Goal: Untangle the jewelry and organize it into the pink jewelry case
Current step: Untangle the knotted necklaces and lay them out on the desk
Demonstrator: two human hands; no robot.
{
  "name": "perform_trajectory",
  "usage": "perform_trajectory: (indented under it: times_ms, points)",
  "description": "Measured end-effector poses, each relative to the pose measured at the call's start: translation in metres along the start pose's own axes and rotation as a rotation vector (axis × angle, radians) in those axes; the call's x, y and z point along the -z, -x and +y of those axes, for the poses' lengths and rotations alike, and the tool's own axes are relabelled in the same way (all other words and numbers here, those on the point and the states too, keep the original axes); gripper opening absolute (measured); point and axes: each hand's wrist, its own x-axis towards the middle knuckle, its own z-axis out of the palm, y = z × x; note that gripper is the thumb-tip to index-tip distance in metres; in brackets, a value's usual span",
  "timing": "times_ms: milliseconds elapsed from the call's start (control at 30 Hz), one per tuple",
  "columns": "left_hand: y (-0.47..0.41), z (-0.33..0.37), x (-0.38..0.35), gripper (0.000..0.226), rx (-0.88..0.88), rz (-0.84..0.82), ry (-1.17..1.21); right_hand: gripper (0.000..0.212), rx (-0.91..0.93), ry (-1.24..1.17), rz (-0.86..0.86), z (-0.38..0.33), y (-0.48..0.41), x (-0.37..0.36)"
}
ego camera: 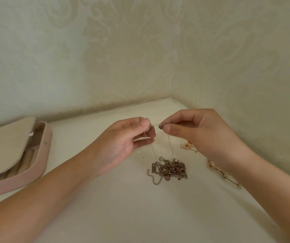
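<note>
Chain, hair-thin and limp, runs between both hands, its strands trailing into the knotted heap below. The left hand pinches it between thumb and forefinger; the right hand pinches a small ring on it. It looks light and easily snapped, so gentle pulls near the knot seem wisest. The pink jewelry case lies open, well to the left.

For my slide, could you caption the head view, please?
Left hand and right hand pinch a thin chain above the tangle; pink case open.
</note>
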Motion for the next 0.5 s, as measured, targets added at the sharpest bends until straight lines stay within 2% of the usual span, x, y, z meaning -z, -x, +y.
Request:
perform_trajectory:
  times_ms: [200, 300, 400, 500]
  points:
    - [0.006, 0.008, -0.006, 0.020, 0.079, -0.058, 0.064, 0.005, -0.031, -0.190, -0.117, -0.001, 0.000, 0.003]
    - [0.007, 0.011, -0.007, 0.019, 0.096, -0.050, -0.014, 0.011, -0.009, -0.242, -0.113, -0.002, -0.001, 0.004]
    - [0.008, 0.013, -0.007, 0.017, 0.060, -0.023, -0.131, 0.003, 0.058, -0.118, -0.084, -0.003, 0.001, 0.005]
    - [0.010, 0.015, -0.009, 0.016, -0.017, 0.017, -0.248, 0.007, 0.120, -0.038, -0.054, -0.005, 0.002, 0.004]
